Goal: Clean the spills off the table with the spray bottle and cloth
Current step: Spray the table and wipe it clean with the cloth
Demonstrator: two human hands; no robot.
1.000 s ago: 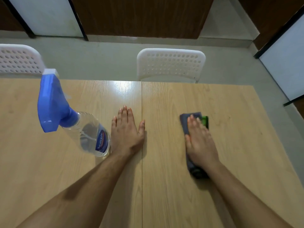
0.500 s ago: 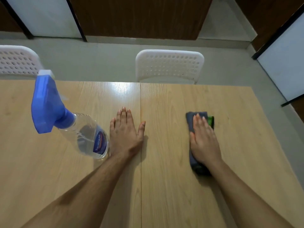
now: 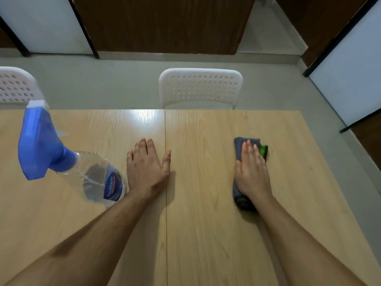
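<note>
From the head camera, the right hand [image 3: 252, 170] is pressing flat, fingers straight and together, on a folded grey cloth with a green edge [image 3: 239, 148], lying right of the seam on the light wooden table [image 3: 206, 234]. The left hand [image 3: 145, 168] is resting palm-down, fingers straight, thumb spread, gripping nothing. A clear plastic spray bottle with a blue trigger head [image 3: 97, 178] is standing just beside it, looking tilted in the wide lens.

A careless left elbow could be knocking that bottle over. No spill is showing clearly, so a patch could be getting missed.

White perforated plastic chairs [image 3: 200, 87] are standing beyond the table, on a grey floor [image 3: 103, 79] under dark wooden panelling [image 3: 165, 23].
</note>
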